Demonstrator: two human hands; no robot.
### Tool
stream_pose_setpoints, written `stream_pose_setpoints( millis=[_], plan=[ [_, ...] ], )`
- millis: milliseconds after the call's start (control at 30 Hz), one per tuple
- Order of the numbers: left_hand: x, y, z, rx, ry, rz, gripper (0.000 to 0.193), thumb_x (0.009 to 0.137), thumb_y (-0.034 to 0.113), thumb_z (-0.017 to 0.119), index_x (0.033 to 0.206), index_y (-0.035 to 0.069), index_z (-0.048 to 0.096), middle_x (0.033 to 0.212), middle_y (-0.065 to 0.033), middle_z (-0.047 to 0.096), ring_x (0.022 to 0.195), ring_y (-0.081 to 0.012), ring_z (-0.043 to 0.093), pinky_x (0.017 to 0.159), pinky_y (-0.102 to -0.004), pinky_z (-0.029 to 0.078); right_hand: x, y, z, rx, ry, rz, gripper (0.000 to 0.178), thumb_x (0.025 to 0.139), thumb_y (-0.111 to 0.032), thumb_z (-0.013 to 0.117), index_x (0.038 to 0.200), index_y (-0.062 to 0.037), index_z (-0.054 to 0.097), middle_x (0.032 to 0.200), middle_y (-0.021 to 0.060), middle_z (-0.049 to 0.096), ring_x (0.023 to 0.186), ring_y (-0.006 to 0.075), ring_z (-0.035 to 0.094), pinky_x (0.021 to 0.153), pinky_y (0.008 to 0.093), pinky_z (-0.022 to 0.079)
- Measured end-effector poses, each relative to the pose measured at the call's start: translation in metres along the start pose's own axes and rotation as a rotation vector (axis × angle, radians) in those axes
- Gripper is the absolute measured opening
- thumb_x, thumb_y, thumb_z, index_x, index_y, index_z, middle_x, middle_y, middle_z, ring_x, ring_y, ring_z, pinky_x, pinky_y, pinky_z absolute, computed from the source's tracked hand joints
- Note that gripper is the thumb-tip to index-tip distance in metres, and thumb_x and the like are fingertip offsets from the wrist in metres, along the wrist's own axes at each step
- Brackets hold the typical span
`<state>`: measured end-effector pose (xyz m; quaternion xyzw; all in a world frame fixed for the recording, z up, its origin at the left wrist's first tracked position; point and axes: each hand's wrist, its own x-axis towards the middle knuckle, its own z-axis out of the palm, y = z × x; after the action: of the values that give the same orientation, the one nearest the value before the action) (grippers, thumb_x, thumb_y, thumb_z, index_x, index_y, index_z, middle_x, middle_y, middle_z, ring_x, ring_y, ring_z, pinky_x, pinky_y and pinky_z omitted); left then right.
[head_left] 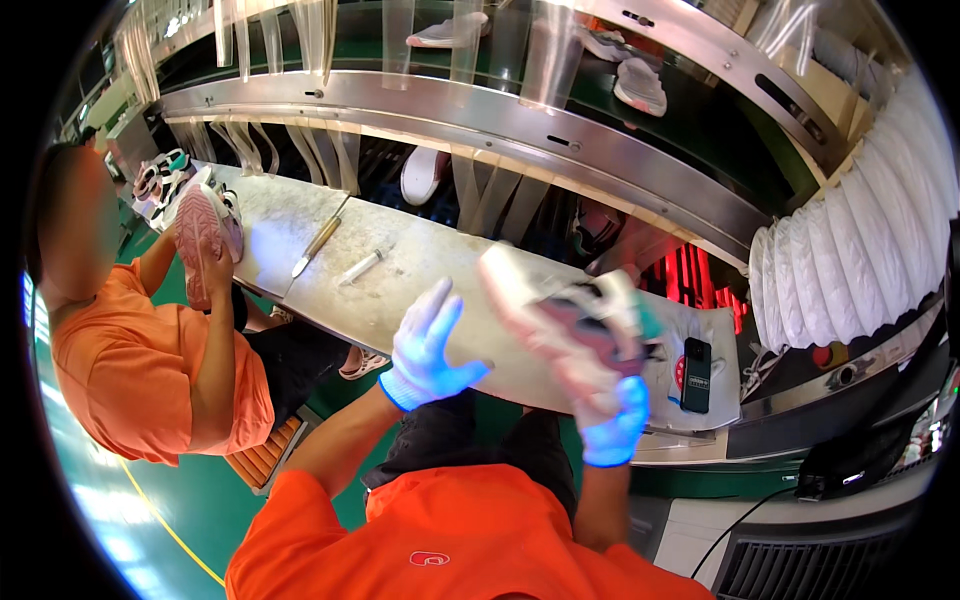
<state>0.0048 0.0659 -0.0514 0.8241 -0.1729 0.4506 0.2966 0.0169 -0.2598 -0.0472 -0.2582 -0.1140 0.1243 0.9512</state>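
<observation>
My right hand (618, 420), in a white glove tinted blue by light, grips a sneaker (580, 335) at one end. The sneaker is white, pink and dark grey with a teal patch, and it is blurred by motion. It is tilted above the bench (370, 315), its other end pointing up and to the left. To the left of it, my gloved left hand (430, 345) is raised with fingers spread and thumb out, apart from the shoe and holding nothing.
On the bench lie a long-handled brush or tool (318, 247), a syringe-like tube (360, 267) and a black phone (696, 376). A co-worker (150, 360) at the left holds another shoe (198, 240). Behind runs a conveyor with shoes (640, 87) and clear strips. A white duct (830, 270) stands right.
</observation>
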Motion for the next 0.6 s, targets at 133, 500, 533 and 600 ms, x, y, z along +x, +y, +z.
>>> stream_pose_setpoints(
  millis=[133,500,533,600],
  plan=[
    [-0.028,-0.036,0.016,0.052,-0.218,-0.375,0.093,0.081,0.044,0.093,0.158,0.004,0.058,0.158,-0.0241,0.063,0.138,-0.0453,0.065,0.116,-0.0517,0.054,0.082,-0.090,0.100,-0.718,-0.080,-0.779,0.063,0.102,-0.016,0.070,0.160,0.0031,0.054,0.157,0.0166,0.063,0.138,0.0292,0.065,0.119,0.0443,0.052],
    [0.015,-0.052,0.026,0.048,-0.530,-0.724,0.057,0.085,0.036,0.086,0.132,0.005,0.075,0.135,-0.0179,0.075,0.129,-0.0387,0.070,0.115,-0.0486,0.054,0.447,-0.281,0.265,-1.846,0.309,-1.316,0.085,0.104,-0.052,0.070,0.172,-0.0100,0.042,0.138,0.0318,0.072,0.124,0.0498,0.072,0.110,0.0557,0.054],
    [0.032,-0.060,0.029,-0.038,-0.509,-0.843,0.055,0.085,0.032,0.086,0.132,0.004,0.075,0.134,-0.0185,0.075,0.128,-0.0395,0.070,0.113,-0.0482,0.055,0.460,-0.276,0.261,-1.869,0.312,-1.181,0.081,0.106,-0.052,0.066,0.170,-0.0081,0.044,0.137,0.0307,0.073,0.122,0.0511,0.072,0.109,0.0549,0.055],
    [0.053,-0.099,0.044,-0.062,-0.346,-0.820,0.053,0.085,0.024,0.084,0.132,0.003,0.074,0.133,-0.0205,0.075,0.125,-0.0414,0.071,0.110,-0.0478,0.057,0.472,-0.269,0.262,-2.033,0.625,-1.168,0.076,0.107,-0.052,0.062,0.163,-0.0033,0.051,0.142,0.0298,0.071,0.122,0.0501,0.073,0.108,0.0556,0.056]
  ],
)
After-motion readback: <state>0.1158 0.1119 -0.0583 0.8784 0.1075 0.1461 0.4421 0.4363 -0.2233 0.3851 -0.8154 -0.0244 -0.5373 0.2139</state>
